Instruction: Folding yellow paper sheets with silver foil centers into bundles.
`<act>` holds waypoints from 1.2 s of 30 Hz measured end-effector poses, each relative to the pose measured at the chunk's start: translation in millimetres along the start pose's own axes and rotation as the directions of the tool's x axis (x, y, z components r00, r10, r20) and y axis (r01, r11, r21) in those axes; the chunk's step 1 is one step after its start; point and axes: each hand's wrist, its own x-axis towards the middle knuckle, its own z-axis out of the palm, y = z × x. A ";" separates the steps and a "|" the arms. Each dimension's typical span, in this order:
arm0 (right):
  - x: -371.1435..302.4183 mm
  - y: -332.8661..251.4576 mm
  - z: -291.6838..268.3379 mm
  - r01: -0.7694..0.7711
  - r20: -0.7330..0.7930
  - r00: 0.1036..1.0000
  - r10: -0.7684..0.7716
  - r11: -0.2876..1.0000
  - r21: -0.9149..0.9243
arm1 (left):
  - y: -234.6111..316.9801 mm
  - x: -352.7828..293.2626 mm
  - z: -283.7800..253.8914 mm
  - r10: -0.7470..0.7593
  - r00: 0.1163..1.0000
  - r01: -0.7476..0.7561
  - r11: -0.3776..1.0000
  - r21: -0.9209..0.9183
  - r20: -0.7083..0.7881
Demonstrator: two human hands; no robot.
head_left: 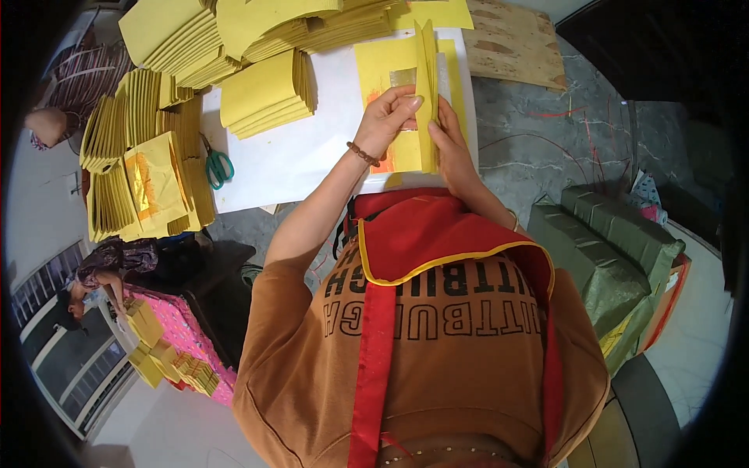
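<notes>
Both hands are at the near right part of a white-topped table [335,156]. Between them a narrow folded stack of yellow paper [426,86] stands on edge. My left hand [390,118] pinches its left side, with the thumb pressed against the paper and the fingers curled. Against its right side my right hand [455,148] closes, with the thumb near the edge and some fingers hidden behind the paper. Beneath lies a flat yellow sheet [374,62] with an orange print and a silvery patch, partly covered by my left hand.
Folded yellow paper bundles [265,93] are piled along the table's far and left sides. Green-handled scissors [218,166] lie near the left edge. A wooden board [515,47] is beyond the right corner. Green wrapped packages [593,265] stand at right. Another person [109,273] works at lower left.
</notes>
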 end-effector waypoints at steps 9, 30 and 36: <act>-4.1 -6.5 -0.4 0.036 0.059 0.998 -0.025 0.980 -0.195 | -1.5 -3.9 7.6 0.175 0.980 -0.173 0.985 0.025 -0.095; -5.7 -1.2 -2.3 0.115 0.131 0.989 -0.072 0.928 -0.355 | -1.3 -0.2 7.3 0.215 0.976 -0.217 0.973 0.076 0.025; -6.8 -3.5 0.6 0.099 0.127 0.990 -0.057 0.932 -0.349 | -15.0 4.0 6.9 0.355 0.925 -0.343 0.934 0.101 -0.135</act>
